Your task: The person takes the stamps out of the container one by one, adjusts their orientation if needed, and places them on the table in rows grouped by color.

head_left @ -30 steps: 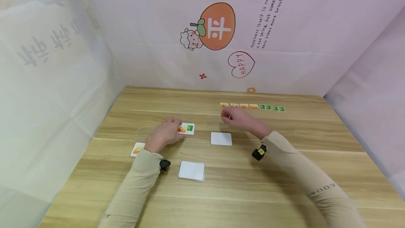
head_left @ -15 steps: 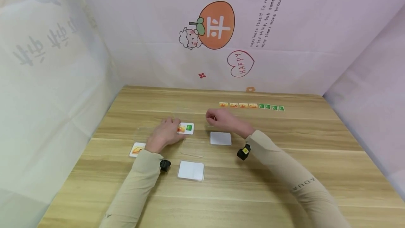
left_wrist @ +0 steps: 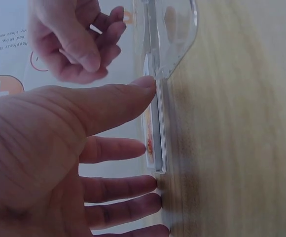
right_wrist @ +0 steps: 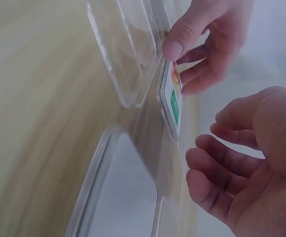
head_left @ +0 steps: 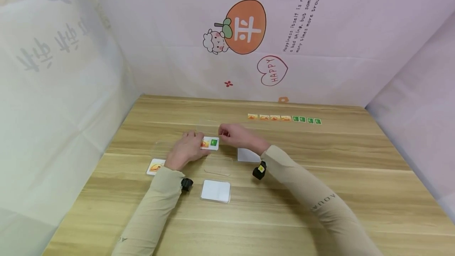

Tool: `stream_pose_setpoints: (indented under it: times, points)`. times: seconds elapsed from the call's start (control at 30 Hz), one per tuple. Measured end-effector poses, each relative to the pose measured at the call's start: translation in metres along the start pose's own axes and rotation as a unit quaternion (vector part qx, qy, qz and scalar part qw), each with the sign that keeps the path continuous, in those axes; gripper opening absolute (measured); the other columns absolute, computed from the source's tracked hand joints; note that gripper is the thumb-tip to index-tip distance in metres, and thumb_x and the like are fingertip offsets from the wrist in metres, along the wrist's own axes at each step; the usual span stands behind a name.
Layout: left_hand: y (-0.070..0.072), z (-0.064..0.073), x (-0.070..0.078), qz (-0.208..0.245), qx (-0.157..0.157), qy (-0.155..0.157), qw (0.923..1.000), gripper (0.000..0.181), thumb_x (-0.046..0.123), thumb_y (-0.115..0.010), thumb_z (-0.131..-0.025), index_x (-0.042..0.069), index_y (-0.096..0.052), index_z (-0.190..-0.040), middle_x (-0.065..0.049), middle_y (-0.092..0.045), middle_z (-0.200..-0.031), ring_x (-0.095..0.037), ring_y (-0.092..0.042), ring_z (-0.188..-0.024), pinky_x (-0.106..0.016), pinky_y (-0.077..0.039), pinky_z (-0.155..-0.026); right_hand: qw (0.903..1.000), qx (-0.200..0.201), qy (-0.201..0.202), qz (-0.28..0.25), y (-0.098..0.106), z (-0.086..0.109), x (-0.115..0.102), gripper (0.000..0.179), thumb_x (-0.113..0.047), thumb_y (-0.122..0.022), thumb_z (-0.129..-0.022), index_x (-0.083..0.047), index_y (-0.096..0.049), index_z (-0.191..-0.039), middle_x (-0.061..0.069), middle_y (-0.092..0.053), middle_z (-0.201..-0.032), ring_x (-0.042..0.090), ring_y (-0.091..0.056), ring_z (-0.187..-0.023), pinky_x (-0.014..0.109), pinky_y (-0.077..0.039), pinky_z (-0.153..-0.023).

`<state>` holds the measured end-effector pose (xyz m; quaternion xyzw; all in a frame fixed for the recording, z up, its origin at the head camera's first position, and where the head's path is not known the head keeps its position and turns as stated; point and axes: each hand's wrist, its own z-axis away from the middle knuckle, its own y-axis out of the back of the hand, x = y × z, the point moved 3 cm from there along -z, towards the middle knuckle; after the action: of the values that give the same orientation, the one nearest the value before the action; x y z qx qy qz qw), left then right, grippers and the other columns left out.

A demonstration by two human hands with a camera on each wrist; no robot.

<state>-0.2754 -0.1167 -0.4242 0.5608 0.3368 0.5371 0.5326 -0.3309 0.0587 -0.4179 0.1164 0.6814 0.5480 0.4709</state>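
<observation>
A white card (head_left: 209, 146) with an orange picture tile and a green square tile on it lies in a thin clear case. My left hand (head_left: 186, 148) rests across it, thumb at its near edge and index fingertip at the orange tile (left_wrist: 150, 140); its other fingers extend straight beside the card. My right hand (head_left: 236, 135) hovers just off the card's right end. In the right wrist view its fingers are loosely bent, with nothing visible between thumb and index finger. A clear plastic lid (right_wrist: 123, 54) stands close by on the table.
Orange tiles (head_left: 275, 117) and green tiles (head_left: 310, 120) line the back of the wooden table (head_left: 284, 216). Blank white cards (head_left: 215, 191) lie in front and another card (head_left: 247, 155) under the right forearm. A further orange-picture card (head_left: 155, 166) sits beside the left wrist. Fabric walls enclose the table.
My right hand has moved left from near the tile row, across to the card's right end. The left hand has stayed on the card.
</observation>
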Motion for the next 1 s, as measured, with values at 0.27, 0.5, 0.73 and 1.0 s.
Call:
stream_pose_setpoints:
  times: [0.27, 0.5, 0.73, 1.0]
  points:
    - [-0.002, -0.003, 0.0, -0.008, 0.002, 0.007, 0.9999, 0.062, 0.048, -0.067, -0.09, 0.006, -0.052, -0.133, -0.019, -0.052, -0.125, -0.032, -0.05, -0.112, -0.048, -0.048, -0.09, 1.0, 0.002, -0.004, 0.002, -0.008, -0.011, -0.006, 0.01, -0.016, -0.057, -0.097, -0.01, -0.063, -0.102, 0.003, -0.063, -0.088, 0.013, -0.052, -0.073, 0.022, -0.043, -0.061]
    - [-0.001, -0.004, -0.001, -0.01, 0.0, 0.01, 0.9999, 0.062, 0.046, -0.067, -0.09, 0.005, -0.05, -0.133, -0.019, -0.052, -0.127, -0.033, -0.05, -0.114, -0.049, -0.048, -0.091, 0.9999, -0.002, -0.011, -0.001, -0.017, -0.019, -0.011, 0.008, -0.018, -0.059, -0.097, -0.011, -0.062, -0.101, 0.002, -0.064, -0.086, 0.013, -0.053, -0.07, 0.023, -0.043, -0.06]
    - [-0.001, -0.005, -0.002, -0.015, -0.004, 0.008, 0.9999, 0.06, 0.045, -0.067, -0.09, 0.005, -0.052, -0.131, -0.02, -0.052, -0.128, -0.034, -0.049, -0.116, -0.05, -0.049, -0.091, 0.9998, -0.011, -0.012, -0.008, -0.024, -0.025, -0.015, 0.01, -0.02, -0.06, -0.097, -0.011, -0.062, -0.103, 0.002, -0.063, -0.087, 0.014, -0.054, -0.071, 0.023, -0.044, -0.061]
    - [0.0, -0.006, -0.002, -0.018, -0.008, 0.008, 0.9998, 0.059, 0.045, -0.068, -0.088, 0.005, -0.054, -0.129, -0.019, -0.052, -0.125, -0.032, -0.048, -0.114, -0.05, -0.049, -0.089, 0.9996, -0.012, -0.025, 0.007, -0.028, -0.028, -0.016, 0.012, -0.022, -0.061, -0.097, -0.012, -0.062, -0.104, 0.001, -0.064, -0.088, 0.013, -0.054, -0.072, 0.023, -0.044, -0.062]
